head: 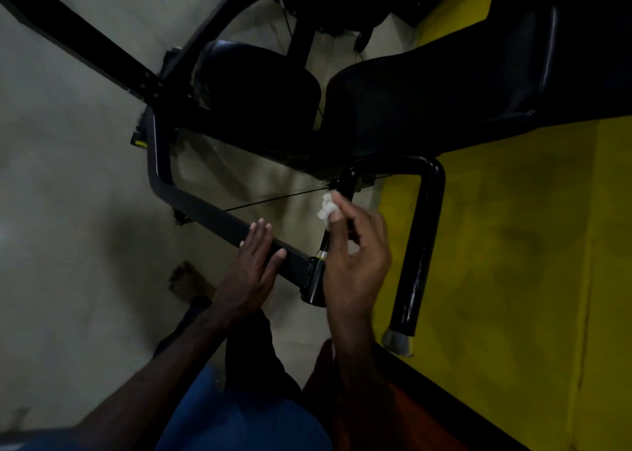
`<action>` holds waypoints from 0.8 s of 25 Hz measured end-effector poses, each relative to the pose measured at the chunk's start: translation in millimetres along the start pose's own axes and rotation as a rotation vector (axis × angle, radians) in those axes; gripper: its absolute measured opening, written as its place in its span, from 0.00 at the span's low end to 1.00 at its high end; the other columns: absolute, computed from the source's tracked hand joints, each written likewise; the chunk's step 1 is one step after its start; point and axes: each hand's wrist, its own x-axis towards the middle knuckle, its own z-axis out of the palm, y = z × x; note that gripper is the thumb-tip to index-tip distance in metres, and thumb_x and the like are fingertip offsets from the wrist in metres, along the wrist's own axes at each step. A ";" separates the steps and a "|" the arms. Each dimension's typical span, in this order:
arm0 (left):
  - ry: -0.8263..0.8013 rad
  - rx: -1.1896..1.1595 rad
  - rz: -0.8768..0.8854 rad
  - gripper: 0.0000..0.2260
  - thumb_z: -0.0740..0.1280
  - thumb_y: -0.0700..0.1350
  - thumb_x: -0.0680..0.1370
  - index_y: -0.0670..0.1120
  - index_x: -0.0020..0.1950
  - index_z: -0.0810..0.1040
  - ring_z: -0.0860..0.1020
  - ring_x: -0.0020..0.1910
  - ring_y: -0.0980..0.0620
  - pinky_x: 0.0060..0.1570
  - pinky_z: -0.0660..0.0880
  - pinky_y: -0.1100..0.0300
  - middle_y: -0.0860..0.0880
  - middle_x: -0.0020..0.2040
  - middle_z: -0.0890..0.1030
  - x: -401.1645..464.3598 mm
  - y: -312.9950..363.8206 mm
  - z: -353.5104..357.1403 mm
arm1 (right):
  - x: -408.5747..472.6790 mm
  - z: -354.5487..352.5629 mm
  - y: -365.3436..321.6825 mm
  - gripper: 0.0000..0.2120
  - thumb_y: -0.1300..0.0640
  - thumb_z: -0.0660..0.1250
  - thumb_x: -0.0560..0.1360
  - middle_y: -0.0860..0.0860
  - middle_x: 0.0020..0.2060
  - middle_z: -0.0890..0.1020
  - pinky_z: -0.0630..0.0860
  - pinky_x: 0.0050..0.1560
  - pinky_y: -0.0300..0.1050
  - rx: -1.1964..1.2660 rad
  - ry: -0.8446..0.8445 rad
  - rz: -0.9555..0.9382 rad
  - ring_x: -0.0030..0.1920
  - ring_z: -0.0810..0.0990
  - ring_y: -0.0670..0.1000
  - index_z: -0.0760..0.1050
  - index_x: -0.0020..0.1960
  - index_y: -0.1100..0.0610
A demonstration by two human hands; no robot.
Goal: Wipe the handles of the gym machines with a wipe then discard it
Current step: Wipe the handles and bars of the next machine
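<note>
Hiding most of the handle (324, 242), right hand (355, 255) pinches wipe (326, 206).

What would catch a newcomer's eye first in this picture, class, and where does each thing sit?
The white wipe stands out most, pinched in the right hand near the middle, beside a thin black handle. To its left, the left hand lies flat with straight fingers on a dark machine bar. The bright yellow floor mat fills the right side, and black padded seats sit above.
</note>
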 end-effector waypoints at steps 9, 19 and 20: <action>0.050 -0.043 -0.067 0.41 0.47 0.72 0.81 0.47 0.87 0.49 0.40 0.85 0.59 0.84 0.41 0.51 0.52 0.87 0.44 -1.9 14.5 6.4 | 90.0 -125.8 47.3 0.10 0.61 0.72 0.81 0.57 0.55 0.85 0.83 0.56 0.50 0.017 0.084 -0.002 0.57 0.84 0.54 0.83 0.61 0.61; 0.212 -0.083 -0.178 0.40 0.48 0.70 0.82 0.46 0.87 0.49 0.41 0.85 0.61 0.86 0.43 0.48 0.53 0.87 0.45 2.5 21.4 31.3 | 106.1 -17.2 122.5 0.12 0.60 0.70 0.81 0.59 0.55 0.85 0.80 0.63 0.56 0.536 -0.308 0.385 0.57 0.84 0.57 0.80 0.60 0.68; 0.233 -0.090 -0.176 0.40 0.48 0.70 0.82 0.47 0.87 0.49 0.41 0.85 0.61 0.86 0.43 0.48 0.53 0.87 0.46 2.3 21.7 33.3 | 103.7 -15.1 124.9 0.13 0.60 0.71 0.80 0.59 0.56 0.85 0.80 0.64 0.58 0.536 -0.305 0.379 0.59 0.84 0.59 0.80 0.61 0.68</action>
